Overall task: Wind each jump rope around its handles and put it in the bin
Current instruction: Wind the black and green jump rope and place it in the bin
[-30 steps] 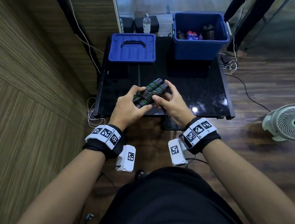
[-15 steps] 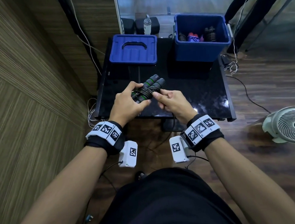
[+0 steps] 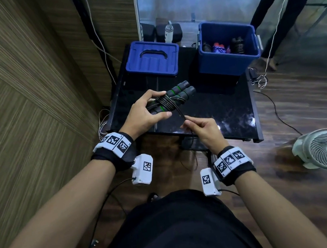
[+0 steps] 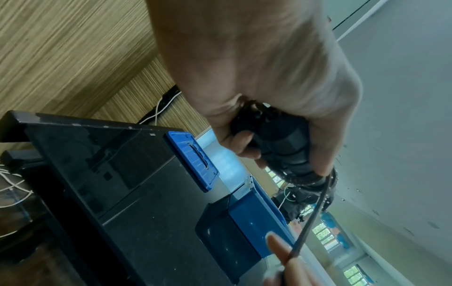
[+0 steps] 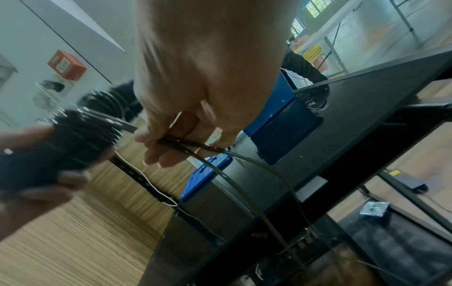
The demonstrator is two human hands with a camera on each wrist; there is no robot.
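My left hand (image 3: 147, 113) grips the two black handles with green rings (image 3: 177, 93) held side by side above the black table (image 3: 228, 112). Several turns of dark rope (image 3: 166, 103) are wound around them. My right hand (image 3: 197, 128) pinches the doubled rope (image 3: 182, 114) just below the handles, and the loose rest hangs down past the table's front edge. The left wrist view has the handles (image 4: 281, 147) in my curled fingers and the rope (image 4: 310, 216) running down to my right fingertips. The right wrist view shows the pinched rope (image 5: 186, 144). The open blue bin (image 3: 230, 55) stands at the back right.
The bin holds several wound ropes (image 3: 223, 46). Its blue lid (image 3: 152, 58) lies at the table's back left. A wood-panel wall is close on the left. A white fan (image 3: 326, 150) sits on the floor at right, and cables trail beside the table. A person's legs (image 3: 279, 2) stand behind the bin.
My right hand has pulled away from the handles toward me, drawing the rope taut below them. The left hand keeps its grip on the handles, which sit slightly further from me.
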